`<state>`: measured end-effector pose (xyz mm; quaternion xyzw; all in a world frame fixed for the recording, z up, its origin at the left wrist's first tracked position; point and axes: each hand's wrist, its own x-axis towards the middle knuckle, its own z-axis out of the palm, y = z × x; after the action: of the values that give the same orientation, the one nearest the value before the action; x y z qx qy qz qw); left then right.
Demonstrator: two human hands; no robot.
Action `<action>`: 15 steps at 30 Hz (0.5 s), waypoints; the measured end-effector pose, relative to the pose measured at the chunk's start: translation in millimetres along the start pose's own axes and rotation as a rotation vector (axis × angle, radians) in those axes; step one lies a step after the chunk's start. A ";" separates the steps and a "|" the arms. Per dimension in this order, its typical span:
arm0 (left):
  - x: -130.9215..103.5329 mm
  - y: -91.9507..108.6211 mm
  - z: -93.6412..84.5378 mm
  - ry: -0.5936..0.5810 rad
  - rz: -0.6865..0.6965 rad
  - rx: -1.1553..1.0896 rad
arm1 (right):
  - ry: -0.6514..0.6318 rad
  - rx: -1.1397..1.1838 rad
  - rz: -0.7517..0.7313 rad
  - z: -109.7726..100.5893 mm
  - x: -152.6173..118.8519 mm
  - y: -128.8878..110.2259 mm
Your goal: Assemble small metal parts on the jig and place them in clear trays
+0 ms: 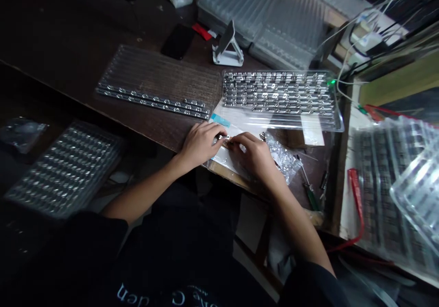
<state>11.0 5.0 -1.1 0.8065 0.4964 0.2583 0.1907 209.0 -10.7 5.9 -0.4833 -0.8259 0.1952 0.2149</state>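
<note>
My left hand (203, 142) is closed, thumb and fingers pinching a small metal part (223, 137) over white paper at the table's front edge. Close on its right, my right hand (252, 151) has its fingers pressed together at the same spot; what they hold is too small to name. Beyond them, a clear tray (281, 94) carries rows of shiny metal parts. Another clear ribbed tray (154, 71), up and to the left, has such parts only along its near rows. A plastic bag (283, 156) of small pieces lies beside my right hand.
A phone stand (228, 51) and a dark phone (178, 41) are behind the trays. A green-handled screwdriver (310, 195) lies at the right. Stacked trays (380, 183) stand far right, and filled trays (65, 169) sit lower left. Cables and a power strip are at the upper right.
</note>
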 end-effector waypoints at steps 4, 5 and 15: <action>-0.4 -0.6 0.1 -0.006 0.000 0.009 | -0.070 -0.223 -0.023 -0.2 -0.7 -10.0; -0.1 -1.6 0.2 -0.003 -0.001 0.004 | -0.087 -0.239 -0.025 -1.4 -0.4 -12.4; 10.5 13.7 6.0 0.109 0.078 -0.225 | -0.085 -0.330 0.225 -35.0 -8.1 8.7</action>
<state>28.2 8.1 4.3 0.7834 0.4423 0.3631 0.2423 237.8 -9.9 29.0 -0.5925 -0.7958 0.1001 0.0747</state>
